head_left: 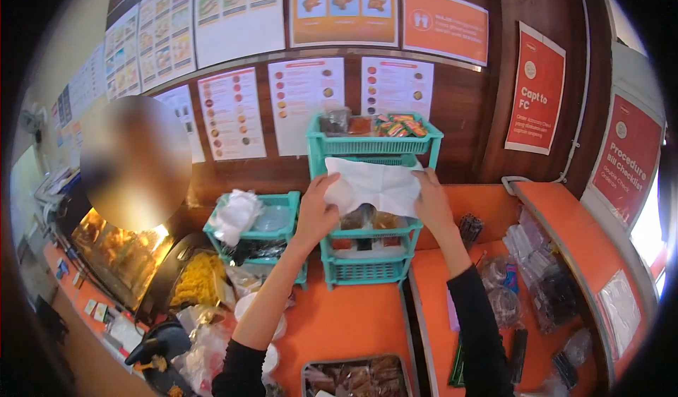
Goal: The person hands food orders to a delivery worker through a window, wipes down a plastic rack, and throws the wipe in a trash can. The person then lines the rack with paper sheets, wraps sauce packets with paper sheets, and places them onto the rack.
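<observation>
A white paper sheet with fold creases is stretched between my two hands. My left hand grips its left edge, and my right hand pinches the right edge. Behind the sheet stands a teal tiered rack, part of its middle covered by the paper. Its top basket carries colourful sachets and other small packs. Below the sheet, dark and brownish packed items show on a lower tier.
A smaller teal rack with white crumpled plastic stands left. A metal tray of brown packets sits at the front of the orange counter. Plastic-wrapped goods lie right. Another person, blurred, is at the left near yellow food.
</observation>
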{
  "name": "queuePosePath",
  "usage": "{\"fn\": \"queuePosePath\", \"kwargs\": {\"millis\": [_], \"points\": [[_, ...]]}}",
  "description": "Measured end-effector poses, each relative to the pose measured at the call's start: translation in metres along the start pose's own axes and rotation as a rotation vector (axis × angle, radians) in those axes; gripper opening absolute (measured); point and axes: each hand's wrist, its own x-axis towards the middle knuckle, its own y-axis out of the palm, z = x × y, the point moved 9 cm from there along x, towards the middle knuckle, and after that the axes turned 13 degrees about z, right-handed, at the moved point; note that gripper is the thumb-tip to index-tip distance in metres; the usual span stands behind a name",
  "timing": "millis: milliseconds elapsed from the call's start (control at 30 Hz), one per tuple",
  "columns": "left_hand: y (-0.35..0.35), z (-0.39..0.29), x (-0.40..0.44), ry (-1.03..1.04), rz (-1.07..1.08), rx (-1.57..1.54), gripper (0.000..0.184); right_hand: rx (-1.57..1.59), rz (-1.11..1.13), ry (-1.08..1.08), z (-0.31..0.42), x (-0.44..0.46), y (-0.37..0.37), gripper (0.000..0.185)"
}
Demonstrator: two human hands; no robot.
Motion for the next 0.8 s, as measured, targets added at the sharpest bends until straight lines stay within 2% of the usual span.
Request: {"fn": "queuePosePath", "kwargs": {"millis": [33, 200, 300, 333, 400, 467, 533, 667, 733, 767, 800], "points": [[0.006, 0.01, 0.014, -0.012, -0.038, 0.227, 0.057, -0.102, 0.073, 0.03, -0.009, 0.016, 0.013, 0.043], [0.035, 0.054, 0.067, -0.066, -0.079, 0.443, 0.05, -0.365, 0.227, 0.06, -0.042, 0.072, 0.066, 0.031], [0.045, 0.109, 0.096, -0.42, 0.206, 0.5, 0.043, -0.429, 0.305, 0.11, -0.078, 0.105, 0.105, 0.027], [0.045, 0.123, 0.102, -0.424, 0.212, 0.501, 0.043, -0.451, 0.321, 0.141, -0.086, 0.113, 0.112, 0.027], [0.05, 0.15, 0.109, -0.488, 0.288, 0.695, 0.045, -0.465, 0.374, 0.143, -0.092, 0.121, 0.124, 0.027], [0.055, 0.176, 0.11, -0.554, 0.311, 0.646, 0.046, -0.484, 0.429, 0.141, -0.093, 0.122, 0.135, 0.028], [0.062, 0.185, 0.099, -0.713, 0.424, 0.633, 0.049, -0.476, 0.564, 0.256, -0.103, 0.114, 0.142, 0.03], [0.07, 0.193, 0.106, -0.717, 0.423, 0.64, 0.049, -0.496, 0.642, 0.25, -0.117, 0.114, 0.153, 0.035], [0.071, 0.179, 0.093, -0.793, 0.463, 0.717, 0.047, -0.578, 0.72, 0.386, -0.108, 0.102, 0.152, 0.04], [0.071, 0.171, 0.093, -0.796, 0.46, 0.716, 0.047, -0.376, 0.7, 0.505, -0.101, 0.094, 0.138, 0.041], [0.07, 0.165, 0.094, -0.816, 0.443, 0.744, 0.044, -0.373, 0.7, 0.504, -0.105, 0.096, 0.143, 0.041]]}}
